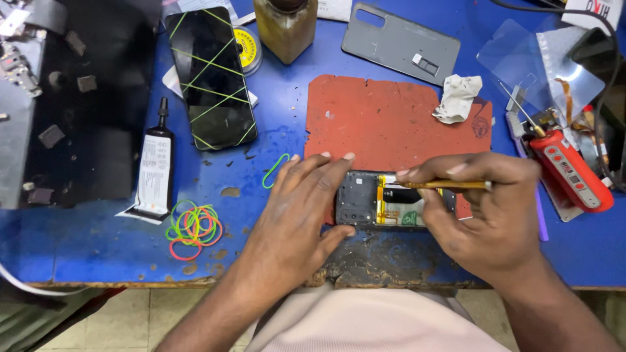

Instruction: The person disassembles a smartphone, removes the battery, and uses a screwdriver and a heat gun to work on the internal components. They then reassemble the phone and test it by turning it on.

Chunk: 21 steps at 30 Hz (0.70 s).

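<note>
Below, at a blue workbench (pixel 98 254), a person works on an opened phone (pixel 385 203) lying on the near edge of a red mat (pixel 385 120). Left hand (pixel 297 218) lies flat with fingers spread, its fingertips and thumb pressed against the phone's left end. Right hand (pixel 486 208) pinches a thin brass-coloured tool (pixel 450 185) between thumb and fingers, the tool lying level across the phone's exposed insides. Beyond the left hand rests a second phone (pixel 210 75), its dark screen bound with green elastic bands. Left of that hand sit a pile of coloured rubber bands (pixel 193 227) and a black glue tube (pixel 155 166). Beyond the right hand lie a grey back cover (pixel 399 42) and a crumpled white wipe (pixel 458 98); to its right, a red handheld device (pixel 570 171).
</note>
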Motion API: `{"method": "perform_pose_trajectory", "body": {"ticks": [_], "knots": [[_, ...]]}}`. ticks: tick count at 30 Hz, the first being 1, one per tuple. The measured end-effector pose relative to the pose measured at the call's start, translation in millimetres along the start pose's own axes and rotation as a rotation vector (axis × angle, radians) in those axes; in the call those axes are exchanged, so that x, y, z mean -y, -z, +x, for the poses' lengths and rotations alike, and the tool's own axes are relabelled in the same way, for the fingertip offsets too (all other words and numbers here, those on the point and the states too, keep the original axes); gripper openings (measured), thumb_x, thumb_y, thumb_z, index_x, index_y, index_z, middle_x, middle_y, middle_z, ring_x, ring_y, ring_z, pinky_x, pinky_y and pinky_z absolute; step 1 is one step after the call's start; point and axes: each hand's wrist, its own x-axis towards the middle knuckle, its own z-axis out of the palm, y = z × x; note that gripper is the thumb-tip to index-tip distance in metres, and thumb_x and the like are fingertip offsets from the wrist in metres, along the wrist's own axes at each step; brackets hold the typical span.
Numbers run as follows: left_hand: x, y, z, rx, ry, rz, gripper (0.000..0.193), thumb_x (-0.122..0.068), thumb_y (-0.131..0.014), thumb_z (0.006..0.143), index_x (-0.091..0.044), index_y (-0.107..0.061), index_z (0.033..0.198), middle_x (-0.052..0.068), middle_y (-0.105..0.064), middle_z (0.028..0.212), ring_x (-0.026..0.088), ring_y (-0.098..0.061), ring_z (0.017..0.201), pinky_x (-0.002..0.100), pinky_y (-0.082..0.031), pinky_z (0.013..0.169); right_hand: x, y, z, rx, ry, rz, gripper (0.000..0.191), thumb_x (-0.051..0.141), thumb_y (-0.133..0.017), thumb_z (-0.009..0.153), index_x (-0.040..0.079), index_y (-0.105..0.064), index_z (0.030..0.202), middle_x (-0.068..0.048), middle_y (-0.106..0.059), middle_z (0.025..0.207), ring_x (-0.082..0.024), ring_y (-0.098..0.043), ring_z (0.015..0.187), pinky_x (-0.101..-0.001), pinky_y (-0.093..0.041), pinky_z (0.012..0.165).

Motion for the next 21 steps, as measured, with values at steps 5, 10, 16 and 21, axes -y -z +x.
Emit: {"method": "perform_pose_trajectory", "body": {"ticks": [5, 10, 16, 21], "knots": [[4, -5, -1, 0.01, 0.005, 0.007, 0.095, -0.023, -0.086, 0.074, -0.004, -0.037, 0.153, 0.018, -0.056, 0.14, 0.039, -0.044, 0.138, 0.059, -0.028, 0.118, -7, -6, 7, 0.044, 0.023, -0.111, 0.047, -0.019, -0.06, 0.092, 0.004, -0.03, 0.12, -0.022, -0.065, 0.111, -0.029, -0.074, 0.109, -0.0412, -0.064, 0.099], [6, -4, -2, 0.024, 0.014, 0.02, 0.093, -0.026, -0.084, 0.076, -0.004, -0.038, 0.152, 0.019, -0.055, 0.14, 0.039, -0.043, 0.139, 0.059, -0.027, 0.118, -9, -10, 10, 0.054, 0.025, -0.158, 0.048, -0.018, -0.062, 0.092, 0.004, -0.029, 0.119, -0.021, -0.066, 0.112, -0.028, -0.075, 0.109, -0.0385, -0.065, 0.097], [8, -6, -1, 0.05, 0.024, 0.033, 0.092, -0.027, -0.083, 0.076, -0.003, -0.038, 0.152, 0.02, -0.055, 0.139, 0.04, -0.042, 0.139, 0.06, -0.027, 0.117, -7, -10, 14, 0.094, 0.045, -0.231, 0.044, -0.015, -0.065, 0.093, 0.003, -0.034, 0.119, -0.018, -0.067, 0.11, -0.025, -0.076, 0.107, -0.0344, -0.065, 0.093], [8, -5, -2, 0.043, 0.012, 0.039, 0.091, -0.028, -0.083, 0.078, -0.003, -0.037, 0.152, 0.019, -0.056, 0.14, 0.04, -0.042, 0.139, 0.06, -0.026, 0.117, 5, -5, 21, 0.095, 0.062, -0.608, 0.038, 0.009, -0.082, 0.087, 0.003, -0.052, 0.111, -0.011, -0.076, 0.095, -0.018, -0.077, 0.087, -0.029, -0.06, 0.072]]}}
